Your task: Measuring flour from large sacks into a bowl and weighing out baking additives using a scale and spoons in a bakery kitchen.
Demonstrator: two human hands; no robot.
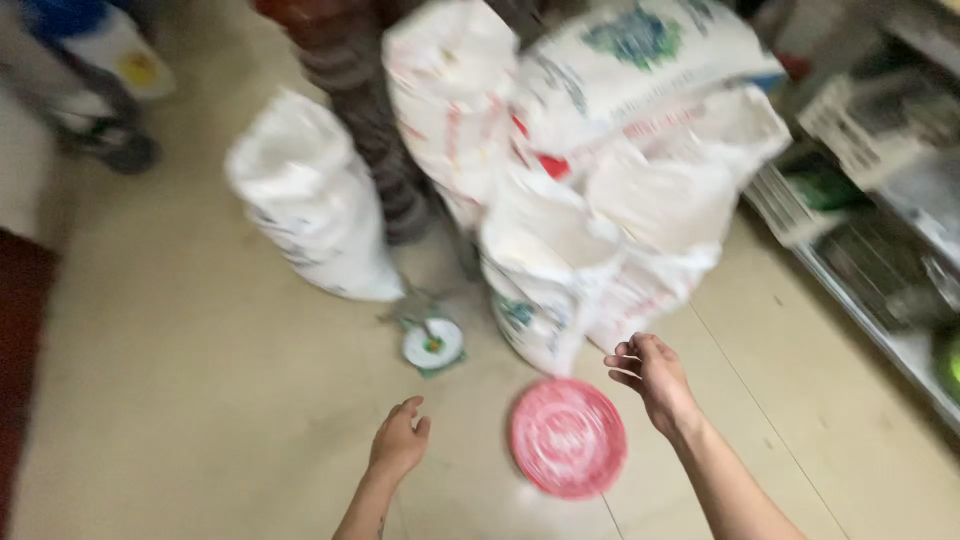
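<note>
Neither hand is gripping anything: the left hand [400,440] is hanging loosely curled above the pale tiled floor [200,400], and the right hand [652,378] is hovering with fingers bent but empty. Between them the round red plastic plate [568,438] is lying flat on the floor, untouched, just below the heap of white woven sacks [600,200]. Near the left hand a small green-framed dial scale [433,344] is standing. Nothing is lifted or loaded yet; the picture is blurred.
</note>
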